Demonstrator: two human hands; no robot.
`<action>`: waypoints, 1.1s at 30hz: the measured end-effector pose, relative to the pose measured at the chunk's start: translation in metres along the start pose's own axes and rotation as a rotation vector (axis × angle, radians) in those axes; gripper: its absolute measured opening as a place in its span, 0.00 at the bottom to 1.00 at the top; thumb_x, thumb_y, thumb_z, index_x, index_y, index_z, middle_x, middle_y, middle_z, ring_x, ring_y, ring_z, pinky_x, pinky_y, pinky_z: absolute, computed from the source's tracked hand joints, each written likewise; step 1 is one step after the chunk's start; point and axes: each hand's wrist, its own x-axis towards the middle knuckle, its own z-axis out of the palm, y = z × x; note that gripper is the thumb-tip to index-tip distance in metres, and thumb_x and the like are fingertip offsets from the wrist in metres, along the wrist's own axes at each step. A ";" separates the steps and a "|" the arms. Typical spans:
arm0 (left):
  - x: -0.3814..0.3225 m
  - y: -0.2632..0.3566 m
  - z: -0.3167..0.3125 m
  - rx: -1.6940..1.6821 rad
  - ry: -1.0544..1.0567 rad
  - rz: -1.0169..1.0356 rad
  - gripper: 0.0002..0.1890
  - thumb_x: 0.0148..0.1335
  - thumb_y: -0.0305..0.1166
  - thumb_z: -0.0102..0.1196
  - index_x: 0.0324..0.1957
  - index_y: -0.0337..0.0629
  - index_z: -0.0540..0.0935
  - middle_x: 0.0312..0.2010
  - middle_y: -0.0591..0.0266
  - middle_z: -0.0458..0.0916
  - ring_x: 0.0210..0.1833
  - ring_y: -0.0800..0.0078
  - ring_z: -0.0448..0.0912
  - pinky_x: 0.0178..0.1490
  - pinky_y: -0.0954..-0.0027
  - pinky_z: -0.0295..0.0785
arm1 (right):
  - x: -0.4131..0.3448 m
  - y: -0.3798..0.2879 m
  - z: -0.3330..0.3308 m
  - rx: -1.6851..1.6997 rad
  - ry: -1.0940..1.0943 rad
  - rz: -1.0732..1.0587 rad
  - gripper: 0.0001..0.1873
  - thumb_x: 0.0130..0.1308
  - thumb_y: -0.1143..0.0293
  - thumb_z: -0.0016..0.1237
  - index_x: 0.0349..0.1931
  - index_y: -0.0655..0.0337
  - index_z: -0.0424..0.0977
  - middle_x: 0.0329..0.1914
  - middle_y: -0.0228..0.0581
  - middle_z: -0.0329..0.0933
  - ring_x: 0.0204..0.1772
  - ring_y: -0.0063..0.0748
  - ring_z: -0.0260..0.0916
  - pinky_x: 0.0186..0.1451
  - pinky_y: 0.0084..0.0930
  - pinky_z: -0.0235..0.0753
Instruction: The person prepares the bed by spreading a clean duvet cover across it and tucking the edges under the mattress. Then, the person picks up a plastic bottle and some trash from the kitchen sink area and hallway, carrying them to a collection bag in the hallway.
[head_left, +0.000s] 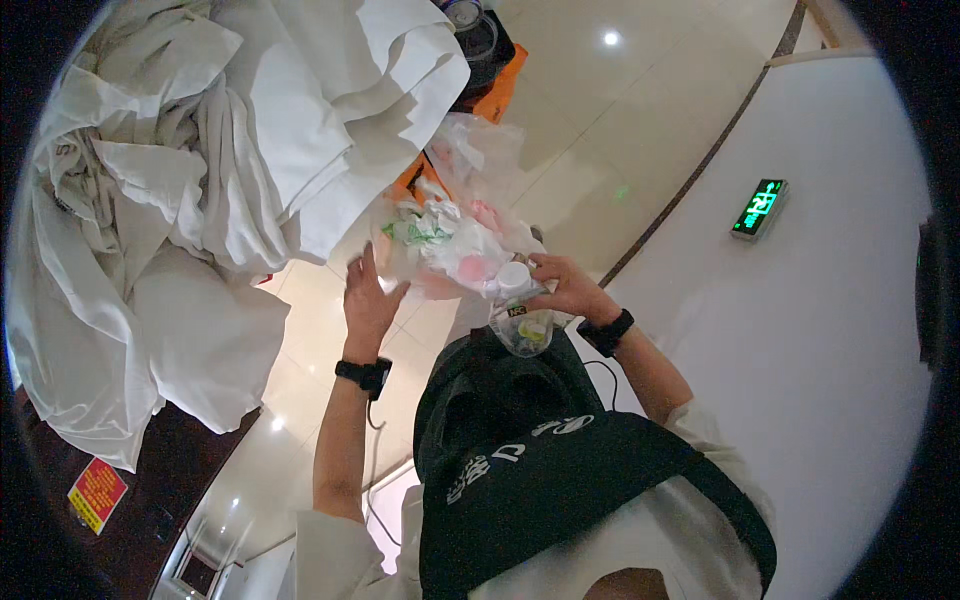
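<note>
My right hand (564, 289) is closed around the side of a clear plastic cup or bottle (527, 330) that bears writing. A white round lid or cap (514, 277) shows at its top, beside my fingers. To the left, my left hand (371, 289) is raised with fingers apart, close to the edge of a bundle of clear and white plastic bags (457, 240). Pink and green pieces show through the bags. A black apron (555, 472) with white lettering covers my front, below the hands. Both wrists wear black bands with devices.
White cloths (225, 150) are heaped at the upper left over a dark surface (187, 465). An orange bag (504, 86) and a dark container (487, 56) stand beyond the plastic bags. A white wall (780, 337) with a lit green exit sign (760, 210) runs along the right.
</note>
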 end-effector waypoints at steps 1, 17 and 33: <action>0.015 0.010 -0.005 0.005 0.203 0.159 0.34 0.39 0.39 0.61 0.50 0.39 0.63 0.46 0.44 0.66 0.48 0.53 0.67 0.49 0.58 0.65 | 0.003 -0.002 -0.002 -0.094 -0.039 -0.011 0.20 0.38 0.61 0.59 0.32 0.63 0.74 0.45 0.46 0.66 0.48 0.43 0.63 0.52 0.31 0.61; -0.003 0.094 0.061 -1.794 -0.675 -0.412 0.36 0.49 0.33 0.57 0.58 0.42 0.53 0.52 0.57 0.63 0.50 0.67 0.68 0.54 0.69 0.62 | 0.028 0.031 0.015 0.804 0.311 -0.055 0.20 0.56 0.50 0.40 0.37 0.58 0.64 0.33 0.32 0.66 0.35 0.25 0.62 0.35 0.19 0.62; -0.040 0.022 0.052 -1.837 -0.862 -0.551 0.15 0.57 0.35 0.46 0.43 0.37 0.69 0.36 0.56 0.74 0.37 0.65 0.75 0.37 0.66 0.74 | 0.004 -0.002 -0.016 1.358 0.371 -0.053 0.25 0.53 0.47 0.44 0.38 0.60 0.58 0.25 0.28 0.59 0.28 0.22 0.55 0.31 0.15 0.58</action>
